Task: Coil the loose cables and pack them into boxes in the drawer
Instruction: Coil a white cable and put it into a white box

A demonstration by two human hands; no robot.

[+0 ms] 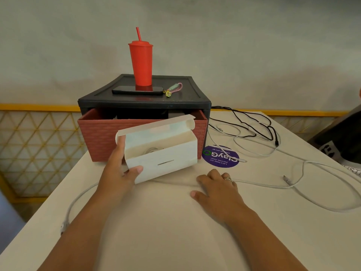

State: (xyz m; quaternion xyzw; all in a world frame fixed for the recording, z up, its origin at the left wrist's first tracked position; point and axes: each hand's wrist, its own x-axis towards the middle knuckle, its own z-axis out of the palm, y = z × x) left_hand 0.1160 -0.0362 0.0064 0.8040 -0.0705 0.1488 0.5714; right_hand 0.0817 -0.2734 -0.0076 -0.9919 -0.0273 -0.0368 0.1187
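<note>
My left hand (119,169) grips the left end of a white cardboard box (166,153), tilted just above the table with its lid flap open; a coiled white cable shows inside. Behind it the reddish-brown drawer (93,133) stands pulled out of a black cabinet (187,102). My right hand (218,187) rests on the table, its fingers bent over a long white cable (261,185) that runs from the table's left edge to the right. Another white cable (240,141) and a black cable (259,122) lie loose to the right of the drawer.
On the cabinet stand a red tumbler (141,63) with a straw, a dark phone (136,90) and a key strap (174,88). A purple round sticker (220,156) lies on the white table (175,227). A dark object (343,137) sits at the right edge.
</note>
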